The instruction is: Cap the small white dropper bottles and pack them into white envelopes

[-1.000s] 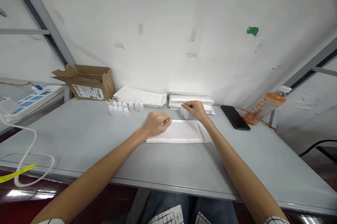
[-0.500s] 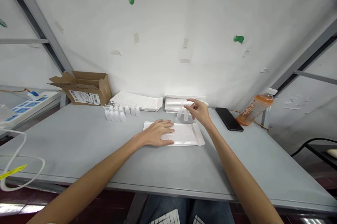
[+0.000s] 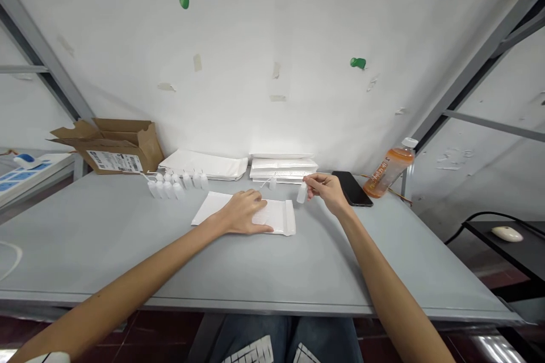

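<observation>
My left hand (image 3: pixel 243 211) lies flat with fingers spread on a white padded envelope (image 3: pixel 279 218) that rests on the grey table (image 3: pixel 264 266). My right hand (image 3: pixel 327 188) pinches a small white plastic bottle (image 3: pixel 302 193) just right of the envelope's open flap, a little above the table. Another small bottle (image 3: pixel 272 182) stands behind the envelope, in front of a stack of white envelopes (image 3: pixel 281 167).
Several small white bottles (image 3: pixel 174 184) stand in a cluster at the left back. A flatter pile of white bags (image 3: pixel 204 164) and an open cardboard box (image 3: pixel 113 147) lie by the wall. A black phone (image 3: pixel 351 188) and an orange drink bottle (image 3: pixel 388 168) sit to the right.
My left hand went from a loose fist above the envelope to lying flat on it. My right hand drew away from the stack to the right, with one small bottle in its fingers.
</observation>
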Demonstrator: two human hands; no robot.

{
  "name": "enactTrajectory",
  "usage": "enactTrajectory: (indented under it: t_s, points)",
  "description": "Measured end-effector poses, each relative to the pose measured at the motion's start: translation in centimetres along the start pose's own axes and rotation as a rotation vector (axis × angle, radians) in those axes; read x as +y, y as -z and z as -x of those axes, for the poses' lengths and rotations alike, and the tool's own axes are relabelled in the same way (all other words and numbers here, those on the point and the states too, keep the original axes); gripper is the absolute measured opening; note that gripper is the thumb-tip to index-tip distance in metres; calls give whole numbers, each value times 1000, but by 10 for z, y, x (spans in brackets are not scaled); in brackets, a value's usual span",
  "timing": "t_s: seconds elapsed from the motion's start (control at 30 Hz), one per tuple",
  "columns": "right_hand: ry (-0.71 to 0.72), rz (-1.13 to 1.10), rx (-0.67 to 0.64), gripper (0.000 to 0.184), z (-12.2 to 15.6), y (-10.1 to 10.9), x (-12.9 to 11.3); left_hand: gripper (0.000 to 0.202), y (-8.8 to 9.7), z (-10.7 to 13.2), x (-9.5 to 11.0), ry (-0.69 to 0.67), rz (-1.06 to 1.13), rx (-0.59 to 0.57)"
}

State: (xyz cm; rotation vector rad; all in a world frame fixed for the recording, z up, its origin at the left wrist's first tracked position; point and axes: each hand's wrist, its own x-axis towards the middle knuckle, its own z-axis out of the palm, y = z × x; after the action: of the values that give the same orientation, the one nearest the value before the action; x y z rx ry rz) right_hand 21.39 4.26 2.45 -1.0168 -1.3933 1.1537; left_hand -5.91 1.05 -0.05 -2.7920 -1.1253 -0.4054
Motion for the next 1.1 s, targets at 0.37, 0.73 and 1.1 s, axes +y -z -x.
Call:
enactTrajectory:
  t_s: [0.37,0.73,1.1]
  points:
    - [-102,94,-197,39,11,-10,-4,57,-9,8,2,65,114,22]
    - [-252,165,-271,39,10,12,5,33,-23,8,-11,111,325,85]
    - [-267,153,-267,37,12,18,6,28,-29,9,-11,104,424,239]
